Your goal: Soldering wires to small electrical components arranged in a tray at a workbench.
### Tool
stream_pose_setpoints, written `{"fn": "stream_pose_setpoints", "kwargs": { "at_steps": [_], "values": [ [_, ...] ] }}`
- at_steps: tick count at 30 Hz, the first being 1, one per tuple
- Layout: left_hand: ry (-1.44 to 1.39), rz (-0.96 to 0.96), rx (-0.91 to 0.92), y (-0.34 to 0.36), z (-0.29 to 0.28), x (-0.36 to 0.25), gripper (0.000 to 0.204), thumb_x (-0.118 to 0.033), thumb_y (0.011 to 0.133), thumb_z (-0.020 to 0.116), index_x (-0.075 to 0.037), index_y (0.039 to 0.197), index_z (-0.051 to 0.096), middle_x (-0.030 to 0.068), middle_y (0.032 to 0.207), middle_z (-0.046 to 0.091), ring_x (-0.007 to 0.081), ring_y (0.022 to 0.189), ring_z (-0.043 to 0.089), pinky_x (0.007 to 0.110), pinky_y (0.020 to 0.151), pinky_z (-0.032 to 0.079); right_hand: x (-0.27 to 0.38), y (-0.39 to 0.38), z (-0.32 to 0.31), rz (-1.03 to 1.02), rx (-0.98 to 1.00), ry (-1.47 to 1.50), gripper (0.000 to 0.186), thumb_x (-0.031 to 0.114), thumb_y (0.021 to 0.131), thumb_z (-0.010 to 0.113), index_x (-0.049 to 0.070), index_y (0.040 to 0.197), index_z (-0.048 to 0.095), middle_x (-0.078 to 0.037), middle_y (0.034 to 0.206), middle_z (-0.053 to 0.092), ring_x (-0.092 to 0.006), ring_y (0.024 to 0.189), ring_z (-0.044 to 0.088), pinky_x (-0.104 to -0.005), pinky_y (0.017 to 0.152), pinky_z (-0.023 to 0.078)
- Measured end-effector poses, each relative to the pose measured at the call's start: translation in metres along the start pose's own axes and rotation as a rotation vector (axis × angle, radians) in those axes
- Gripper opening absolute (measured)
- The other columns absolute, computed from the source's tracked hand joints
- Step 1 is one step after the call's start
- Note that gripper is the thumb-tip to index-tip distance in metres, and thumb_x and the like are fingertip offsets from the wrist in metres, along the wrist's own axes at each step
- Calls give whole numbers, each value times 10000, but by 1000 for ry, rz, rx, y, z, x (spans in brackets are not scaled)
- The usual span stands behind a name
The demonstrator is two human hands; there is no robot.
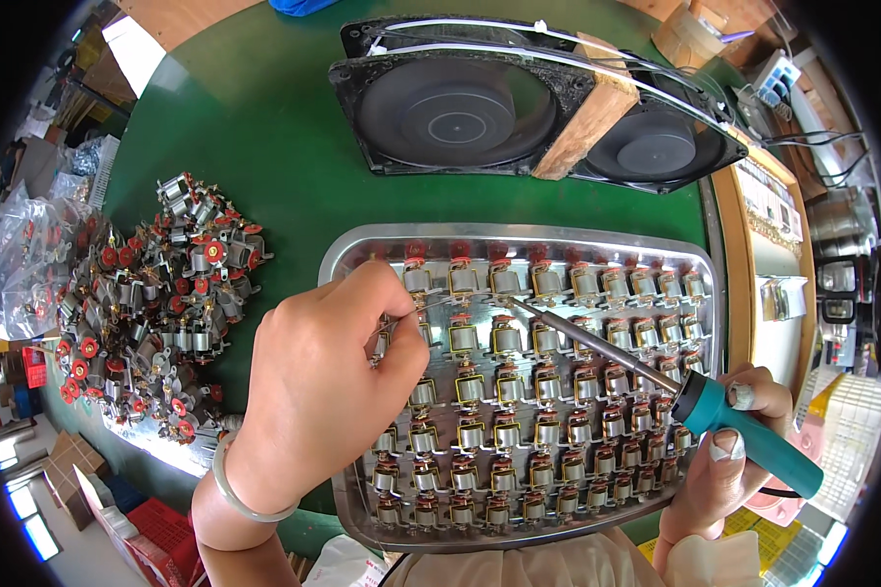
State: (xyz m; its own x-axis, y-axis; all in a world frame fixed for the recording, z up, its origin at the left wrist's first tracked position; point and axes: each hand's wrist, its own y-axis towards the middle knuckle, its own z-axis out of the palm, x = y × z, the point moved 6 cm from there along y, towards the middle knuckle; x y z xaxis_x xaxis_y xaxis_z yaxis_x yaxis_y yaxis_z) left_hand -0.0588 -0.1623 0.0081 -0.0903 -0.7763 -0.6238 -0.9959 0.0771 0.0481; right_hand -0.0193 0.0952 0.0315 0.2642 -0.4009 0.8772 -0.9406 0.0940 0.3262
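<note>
My left hand is closed in a pinch over the tray's left part. A thin silvery wire, seemingly solder wire, runs from its fingertips toward the iron's tip. My right hand grips the teal handle of a soldering iron at the tray's right edge. The iron's long metal shaft slants up and left, its tip at a small motor-like part in the top row. Beneath both hands lies a shiny metal tray holding several rows of these silver parts. My left hand hides some of the leftmost ones.
Left of the tray is a heap of loose silver parts with red discs, beside a clear plastic bag. Two black fans joined by a wooden block stand behind the tray on the green table. A wooden-framed box borders the right.
</note>
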Motion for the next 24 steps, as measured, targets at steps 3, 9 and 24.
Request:
{"fn": "stream_pose_setpoints", "kwargs": {
  "at_steps": [3,9,24],
  "values": [
    [-3,-7,1,0,-1,1,100,-32,625,568,-46,660,475,80,493,466,213,404,459,303,383,338,-1,0,1,27,0,7,414,379,682,629,27,809,451,-54,711,407,-137,644,385,-224,560,331],
    [-11,-20,-21,0,-5,2,101,-33,628,570,-44,659,474,80,487,458,209,397,451,303,380,332,-1,-1,-1,16,-23,30,396,355,688,631,27,816,451,-49,715,401,-134,653,379,-223,565,332],
    [48,-80,-79,-11,-27,15,81,-9,646,559,-27,648,480,53,452,389,139,359,362,261,367,268,10,0,-1,31,2,55,421,376,685,637,31,840,452,-38,715,393,-120,648,366,-200,532,326]
  ]
}}
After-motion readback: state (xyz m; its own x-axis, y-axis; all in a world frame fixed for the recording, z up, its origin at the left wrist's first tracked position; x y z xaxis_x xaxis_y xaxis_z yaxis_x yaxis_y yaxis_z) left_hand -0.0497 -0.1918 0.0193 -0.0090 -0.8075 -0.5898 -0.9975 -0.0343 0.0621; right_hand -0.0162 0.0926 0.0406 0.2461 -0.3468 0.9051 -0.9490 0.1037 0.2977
